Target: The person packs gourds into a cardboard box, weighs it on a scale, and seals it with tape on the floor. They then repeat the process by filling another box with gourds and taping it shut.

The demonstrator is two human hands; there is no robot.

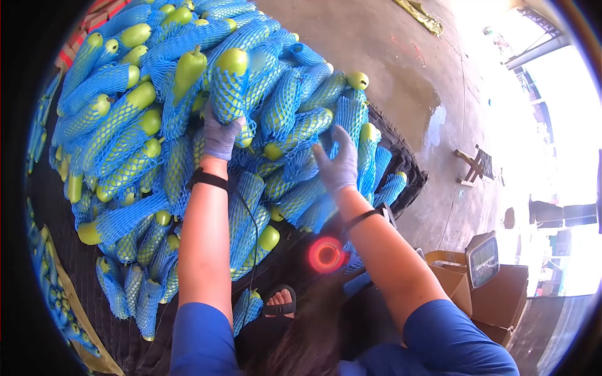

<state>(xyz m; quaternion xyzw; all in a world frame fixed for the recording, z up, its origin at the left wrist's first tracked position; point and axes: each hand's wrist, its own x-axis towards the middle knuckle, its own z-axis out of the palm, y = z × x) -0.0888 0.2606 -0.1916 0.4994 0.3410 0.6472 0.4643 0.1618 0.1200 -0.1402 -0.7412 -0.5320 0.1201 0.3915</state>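
A large pile of long green gourds point(116, 128), most in blue foam net sleeves, fills the left and centre of the view. My left hand point(222, 136), in a thin greyish glove, is closed around the lower end of an upright netted gourd point(229, 84). That gourd's bare pale-green top sticks out of its sleeve. To the right, my gloved right hand point(338, 161) is open above the pile's right side, thumb and fingers apart, with nothing in it. Netted gourds point(307, 125) lie just beyond it.
Dark cloth point(401, 153) lies under the pile. On the right stand a small wooden stool point(475, 166), a scale display point(483, 260) and cardboard boxes point(498, 301). A red ring-shaped object point(327, 254) is below my right forearm. My sandalled foot point(279, 302) is near the pile's edge.
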